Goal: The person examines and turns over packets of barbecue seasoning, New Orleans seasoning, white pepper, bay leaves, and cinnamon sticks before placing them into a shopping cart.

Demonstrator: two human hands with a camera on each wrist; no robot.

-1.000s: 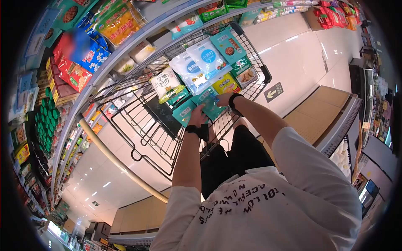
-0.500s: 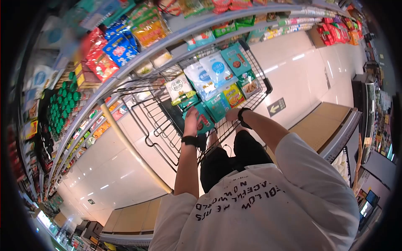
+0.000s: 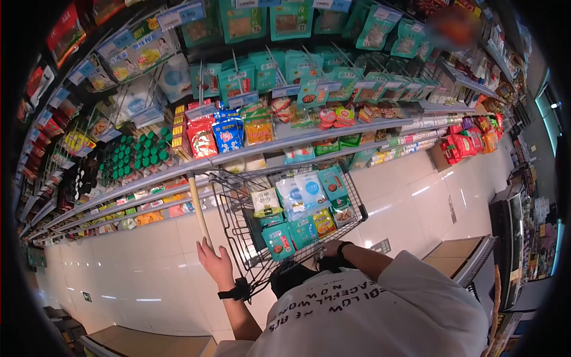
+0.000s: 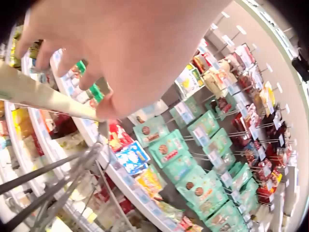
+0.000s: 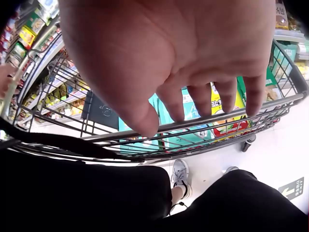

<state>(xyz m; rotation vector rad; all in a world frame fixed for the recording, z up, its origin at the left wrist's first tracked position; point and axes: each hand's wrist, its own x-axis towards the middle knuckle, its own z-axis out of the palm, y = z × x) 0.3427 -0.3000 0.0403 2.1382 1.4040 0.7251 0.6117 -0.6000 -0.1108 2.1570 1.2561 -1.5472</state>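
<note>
My left hand (image 3: 215, 262) is at the pale handle (image 3: 197, 205) of a wire shopping cart (image 3: 238, 238), fingers apart. In the left wrist view its fingers stretch over the handle, with the thumb tip close to the bar. My right hand (image 5: 178, 63) lies over the cart's near rim, fingers loosely extended down at the top wire. Inside the cart, a teal pouch (image 3: 278, 241) lies at the near left beside another teal pouch (image 3: 303, 231) and a yellow packet (image 3: 324, 222). Behind them are white-and-blue bags (image 3: 302, 193) and a cream-and-green bag (image 3: 266, 203).
Shelves of packets (image 3: 262, 134) run along the cart's far side, with teal pouches (image 3: 291, 68) hanging above. Green-capped jars (image 3: 140, 149) stand at the left. A brown display ledge (image 3: 455, 254) is at the right. Glossy floor tiles (image 3: 137, 273) extend behind the handle.
My left hand has let go of the teal pouch, now lying in the cart, and moved left to the handle. My right hand stays near the rim. The head view has tilted up towards the shelves.
</note>
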